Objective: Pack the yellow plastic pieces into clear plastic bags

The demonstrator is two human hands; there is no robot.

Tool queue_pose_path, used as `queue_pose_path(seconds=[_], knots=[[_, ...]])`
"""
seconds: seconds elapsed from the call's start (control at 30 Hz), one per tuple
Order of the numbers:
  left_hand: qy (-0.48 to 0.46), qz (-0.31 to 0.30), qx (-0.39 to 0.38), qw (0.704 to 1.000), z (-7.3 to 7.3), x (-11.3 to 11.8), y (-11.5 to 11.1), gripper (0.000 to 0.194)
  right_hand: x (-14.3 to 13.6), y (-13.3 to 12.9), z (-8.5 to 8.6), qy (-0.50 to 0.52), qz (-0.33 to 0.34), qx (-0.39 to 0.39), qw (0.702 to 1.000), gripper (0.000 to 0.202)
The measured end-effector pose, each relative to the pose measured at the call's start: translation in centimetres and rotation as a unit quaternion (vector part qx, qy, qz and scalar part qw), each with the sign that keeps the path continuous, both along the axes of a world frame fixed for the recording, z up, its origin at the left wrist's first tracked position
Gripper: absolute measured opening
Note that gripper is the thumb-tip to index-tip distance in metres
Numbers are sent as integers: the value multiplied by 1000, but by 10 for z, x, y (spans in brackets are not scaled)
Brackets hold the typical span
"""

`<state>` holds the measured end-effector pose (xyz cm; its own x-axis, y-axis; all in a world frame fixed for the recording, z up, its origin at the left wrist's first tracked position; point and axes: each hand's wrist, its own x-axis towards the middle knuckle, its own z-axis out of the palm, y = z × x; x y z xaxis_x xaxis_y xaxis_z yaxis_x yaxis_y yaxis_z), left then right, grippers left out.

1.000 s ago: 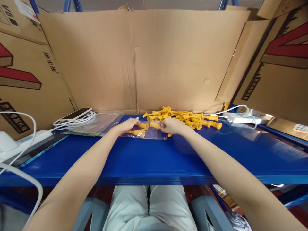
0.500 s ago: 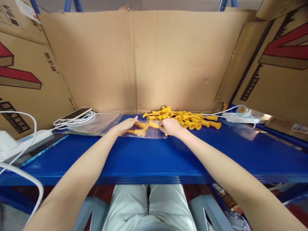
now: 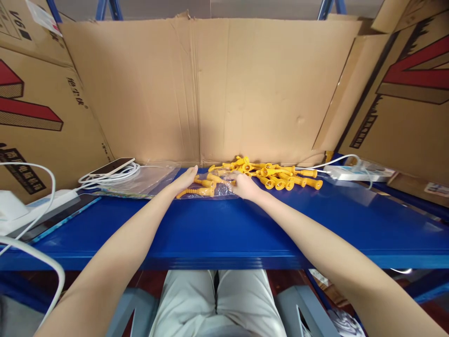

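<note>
A clear plastic bag (image 3: 224,192) lies on the blue shelf, with a few yellow ribbed plastic pieces (image 3: 203,192) in it, each flared at one end. My left hand (image 3: 184,179) rests at the bag's left side, thumb stretched out and the other fingers mostly hidden. At the bag's right end, my right hand (image 3: 245,186) has its fingers closed on the crinkled plastic. Whether a yellow piece is also under those fingers I cannot tell. Just behind and right of this hand lies a loose pile of similar yellow pieces (image 3: 277,175).
Flat clear plastic bags (image 3: 150,178) lie left, beside a phone (image 3: 114,166) on coiled white cable. A dark tablet-like device (image 3: 59,213) and a white power strip (image 3: 45,208) are further left. Cardboard (image 3: 263,89) walls the back. Another power strip (image 3: 358,173) sits right.
The yellow piece near my right fingers has gone further left into the bag, beside the others. My right hand has shifted slightly and now closes on the bag's plastic. My left hand has barely moved.
</note>
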<state>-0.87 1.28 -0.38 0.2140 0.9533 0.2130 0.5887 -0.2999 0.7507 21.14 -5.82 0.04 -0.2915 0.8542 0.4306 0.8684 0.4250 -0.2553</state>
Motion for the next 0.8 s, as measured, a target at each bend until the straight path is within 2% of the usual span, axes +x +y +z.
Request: queue_pose_path(seconds=[0.07,0.17,0.3,0.4,0.5,0.63,0.7,0.8], knots=[[-15,20,-7,1000,2,1,-1,57,2,5,-2,67,-6,-2,998,29],[-23,41,-11,999,3,1,-2,55,5,9,-2,109,-79,-30,990,21],[14,50,-18,998,1,-1,0,56,7,9,0,47,-141,-81,986,18],[32,42,-42,998,0,-2,1,59,4,6,1,9,-155,-76,985,24],[24,46,-50,997,3,-1,-3,59,1,2,1,-7,-123,-63,990,28],[10,46,-59,997,9,1,-10,58,0,0,-2,-2,-66,-47,997,21],[1,43,-50,998,8,1,-9,58,1,1,-3,40,-41,-50,997,19],[-19,26,-23,999,2,-3,0,57,1,5,-6,172,-17,-66,983,20]])
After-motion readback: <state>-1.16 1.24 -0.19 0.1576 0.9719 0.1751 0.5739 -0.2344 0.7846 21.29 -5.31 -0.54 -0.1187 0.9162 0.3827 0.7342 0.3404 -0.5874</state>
